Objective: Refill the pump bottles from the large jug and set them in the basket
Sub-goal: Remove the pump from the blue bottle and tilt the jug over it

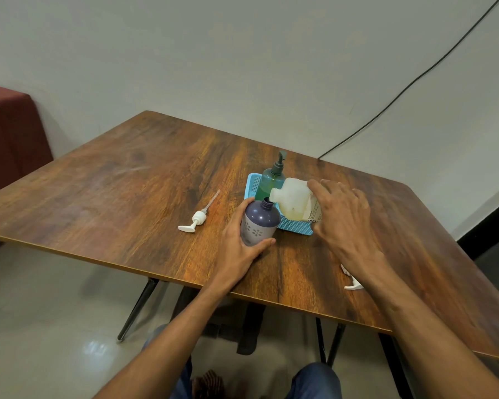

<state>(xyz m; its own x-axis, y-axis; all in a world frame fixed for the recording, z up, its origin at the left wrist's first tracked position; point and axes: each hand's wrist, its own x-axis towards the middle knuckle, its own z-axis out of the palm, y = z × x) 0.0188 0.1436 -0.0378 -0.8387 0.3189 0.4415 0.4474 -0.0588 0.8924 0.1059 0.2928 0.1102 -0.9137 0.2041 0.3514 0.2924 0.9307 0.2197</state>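
**Purple bottle held at the mouth of the tipped jug**

Purple and grey, with a flower print low on its side, the pump bottle [260, 223] stands upright on the wooden tabletop [127, 191], its pump removed and its neck open. It is gripped by the left hand [238, 250], whose fingers [247, 204] are curled round the far left side while the thumb is pressed against the near side.

The large whitish jug [293, 201] is held tilted over to the left by the right hand [342, 223], so that its mouth is brought right up to the open neck. Whether the two touch, or whether anything is flowing, cannot be made out. Much of the jug's body and label is hidden under the hand that grasps it.

Just behind the jug and the purple bottle lies the blue perforated basket [297, 227], mostly covered by them. In its far left corner a green pump bottle [268, 182] stands upright with its pump fitted.

A white pump head [197, 219] lies on the tabletop well to the left, with its tube pointing away. Near the right forearm a small white object [353, 285] is partly hidden and cannot be identified.
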